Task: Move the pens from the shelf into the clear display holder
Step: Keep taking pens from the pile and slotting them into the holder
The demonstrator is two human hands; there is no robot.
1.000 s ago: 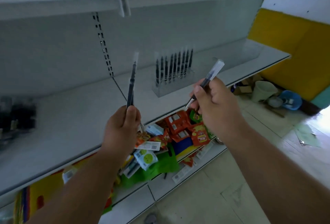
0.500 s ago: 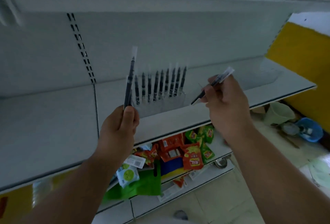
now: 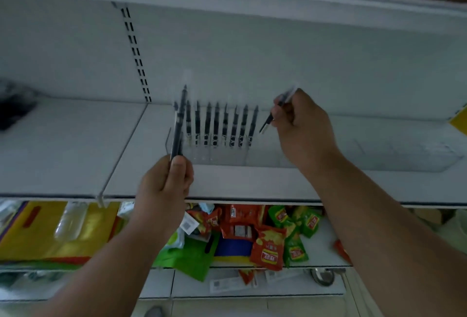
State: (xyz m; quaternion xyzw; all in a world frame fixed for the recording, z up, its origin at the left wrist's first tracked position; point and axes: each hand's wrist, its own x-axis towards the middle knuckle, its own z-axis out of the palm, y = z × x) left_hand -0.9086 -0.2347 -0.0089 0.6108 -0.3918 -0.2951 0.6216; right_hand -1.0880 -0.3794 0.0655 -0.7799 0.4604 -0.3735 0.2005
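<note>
Left hand (image 3: 164, 185): grips the left pen (image 3: 178, 124) between thumb and curled fingers at its lower end.
Left pen: near upright, tip end down in the hand, clear cap up; it overlaps the left end of the holder (image 3: 214, 150) in view; contact cannot be told.
Right hand (image 3: 300, 127): pinches the right pen (image 3: 276, 110) mid-barrel with curled fingers.
Right pen: tilted, dark lower end pointing down-left toward the holder's right end, clear cap up-right and blurred.
Holder: clear, standing on the shelf (image 3: 252, 180) between the two hands; a row of pens (image 3: 219, 124) stands upright in it.
Key relation: the holder's slots run left to right and the standing pens are vertical. The right pen's lower end lies just beside the last standing pen, to its right. The left pen's axis matches the standing row more closely.
Nearer hand: judged by tip position, the right hand is nearer an insertion, but its pen needs rotating upright.
Free slots: too blurred to tell.
Change since 0.5 s ago: both hands are closer to the holder. The left pen has moved from left of the row onto its left end. The right pen has dropped from above the row's right end to level with it.
Lower shelf: snack packets (image 3: 267, 246), unrelated.
</note>
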